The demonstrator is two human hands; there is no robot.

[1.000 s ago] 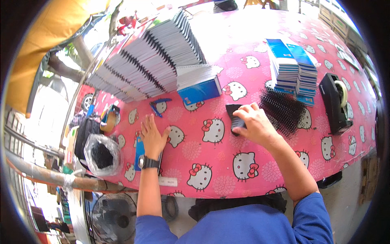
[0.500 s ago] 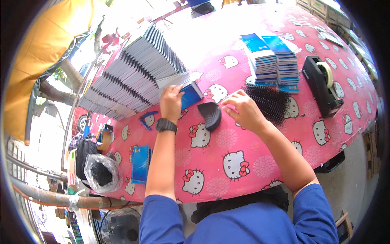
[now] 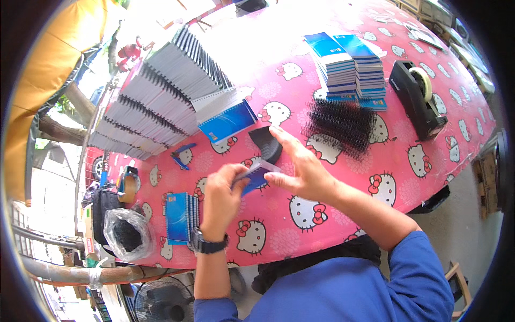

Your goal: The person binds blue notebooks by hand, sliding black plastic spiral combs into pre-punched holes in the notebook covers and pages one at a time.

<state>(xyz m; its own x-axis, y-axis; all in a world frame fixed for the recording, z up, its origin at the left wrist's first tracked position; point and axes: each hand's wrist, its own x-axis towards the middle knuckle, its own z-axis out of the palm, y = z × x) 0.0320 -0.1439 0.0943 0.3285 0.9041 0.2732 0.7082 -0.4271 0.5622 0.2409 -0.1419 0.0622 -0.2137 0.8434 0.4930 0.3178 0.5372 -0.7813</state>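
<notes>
My left hand is closed on a small blue notebook, held tilted above the table with its white page edges up. My right hand is open, fingers stretched and apart, the thumb tip at the notebook's right end; whether it touches cannot be told. Just beyond the hands lies a black curved block, partly behind the right fingers. Farther off, a blue-covered notebook leans by the long rows of spiral-bound notebooks. A heap of black spiral coils lies beyond my right hand.
Stacks of blue notebooks stand at the back, beside a black tape dispenser. On the left lie a small notebook pile, a blue-handled tool, a tape roll and a clear plastic bag. The pink tablecloth covers the table.
My left hand has come back toward me from the notebook rows, now with a blue notebook in it. My right hand has moved nearer, its fingers more stretched out.
</notes>
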